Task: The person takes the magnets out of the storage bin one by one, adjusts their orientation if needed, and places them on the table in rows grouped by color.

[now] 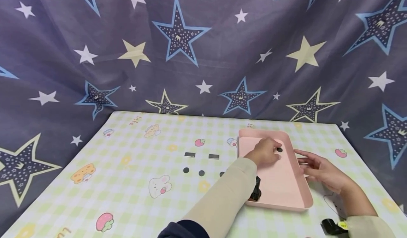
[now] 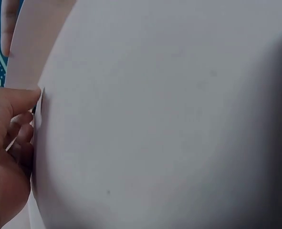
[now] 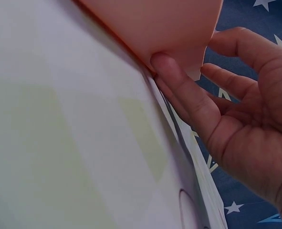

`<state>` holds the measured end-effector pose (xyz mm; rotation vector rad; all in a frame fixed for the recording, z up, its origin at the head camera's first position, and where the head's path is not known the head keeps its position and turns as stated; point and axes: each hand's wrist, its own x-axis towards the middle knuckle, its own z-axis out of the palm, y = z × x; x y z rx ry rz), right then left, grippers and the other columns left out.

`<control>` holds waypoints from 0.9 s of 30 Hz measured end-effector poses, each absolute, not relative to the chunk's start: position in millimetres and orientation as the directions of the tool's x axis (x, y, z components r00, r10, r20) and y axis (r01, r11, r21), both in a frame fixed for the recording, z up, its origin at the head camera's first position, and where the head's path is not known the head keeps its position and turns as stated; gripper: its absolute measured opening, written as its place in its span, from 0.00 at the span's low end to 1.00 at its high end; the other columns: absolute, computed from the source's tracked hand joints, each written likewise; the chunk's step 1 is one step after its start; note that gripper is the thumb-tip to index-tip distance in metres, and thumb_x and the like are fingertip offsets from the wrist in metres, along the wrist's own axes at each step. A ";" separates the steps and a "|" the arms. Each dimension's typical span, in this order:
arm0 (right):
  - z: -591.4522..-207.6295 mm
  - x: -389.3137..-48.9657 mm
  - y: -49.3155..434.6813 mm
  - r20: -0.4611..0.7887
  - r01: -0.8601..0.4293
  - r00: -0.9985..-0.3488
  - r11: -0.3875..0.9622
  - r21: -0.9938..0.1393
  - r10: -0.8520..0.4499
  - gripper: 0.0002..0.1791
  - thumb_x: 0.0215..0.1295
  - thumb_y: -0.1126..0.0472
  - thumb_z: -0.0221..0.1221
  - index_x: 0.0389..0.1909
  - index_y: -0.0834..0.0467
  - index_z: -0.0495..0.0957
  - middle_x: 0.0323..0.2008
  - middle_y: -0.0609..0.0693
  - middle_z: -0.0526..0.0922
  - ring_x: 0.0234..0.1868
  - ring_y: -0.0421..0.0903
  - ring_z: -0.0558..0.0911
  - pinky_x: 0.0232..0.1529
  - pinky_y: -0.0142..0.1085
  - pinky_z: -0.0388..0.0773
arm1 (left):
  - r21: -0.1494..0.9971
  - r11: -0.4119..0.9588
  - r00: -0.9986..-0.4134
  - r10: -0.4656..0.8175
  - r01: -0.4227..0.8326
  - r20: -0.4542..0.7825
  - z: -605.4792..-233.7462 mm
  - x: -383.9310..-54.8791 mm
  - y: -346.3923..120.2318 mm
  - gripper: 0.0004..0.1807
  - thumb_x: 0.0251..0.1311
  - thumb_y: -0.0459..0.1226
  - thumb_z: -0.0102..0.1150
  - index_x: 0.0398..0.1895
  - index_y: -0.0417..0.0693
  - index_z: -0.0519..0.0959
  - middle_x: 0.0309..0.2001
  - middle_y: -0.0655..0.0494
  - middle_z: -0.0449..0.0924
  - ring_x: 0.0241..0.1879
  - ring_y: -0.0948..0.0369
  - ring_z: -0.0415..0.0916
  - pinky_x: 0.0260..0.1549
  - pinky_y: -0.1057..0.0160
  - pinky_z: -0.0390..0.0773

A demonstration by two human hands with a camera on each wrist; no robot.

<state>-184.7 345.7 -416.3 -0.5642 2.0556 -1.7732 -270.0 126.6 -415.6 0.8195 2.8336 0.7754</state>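
Note:
A shallow pink tray stands on the right part of the table. My left hand reaches into its far half, and a small black disc shows between the thumb and index fingertips. In the left wrist view the thumb presses toward the curled fingers, close against the pale tray floor; most of the disc is hidden there. My right hand is outside the tray's right wall. Its loosely spread fingers touch the wall, and in the right wrist view a fingertip rests low on the pink side.
Left of the tray lie two dark rectangular pieces and several black discs, one partly covered by the left sleeve. Black devices sit beside both sleeves. A checked cloth covers the table; a star-patterned curtain hangs behind.

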 end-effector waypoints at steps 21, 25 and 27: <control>-415.5 -184.4 342.7 -0.006 -0.061 -0.853 0.111 -0.992 -0.523 0.32 0.74 0.71 0.48 0.76 0.59 0.52 0.57 0.51 0.75 0.54 0.44 0.80 0.45 0.45 0.82 | 0.655 0.570 -0.779 0.626 0.497 0.046 -418.4 -273.1 120.3 0.17 0.48 0.33 0.75 0.44 0.50 0.87 0.32 0.66 0.85 0.28 0.79 0.72 0.34 0.83 0.66; -414.6 -184.8 343.7 -0.027 -0.056 -0.864 0.151 -0.987 -0.502 0.34 0.74 0.69 0.49 0.75 0.65 0.46 0.57 0.51 0.74 0.53 0.44 0.80 0.45 0.45 0.82 | 0.645 0.583 -0.781 0.624 0.495 0.035 -416.4 -272.7 119.9 0.15 0.49 0.35 0.75 0.43 0.50 0.88 0.37 0.65 0.86 0.31 0.78 0.74 0.34 0.84 0.67; -414.1 -185.1 344.1 -0.032 -0.056 -0.866 0.160 -0.986 -0.500 0.34 0.74 0.69 0.49 0.75 0.67 0.45 0.57 0.51 0.74 0.53 0.43 0.80 0.45 0.46 0.82 | 0.629 0.592 -0.776 0.630 0.504 0.029 -415.7 -272.7 119.7 0.15 0.50 0.36 0.75 0.43 0.51 0.88 0.38 0.65 0.86 0.33 0.78 0.75 0.35 0.84 0.67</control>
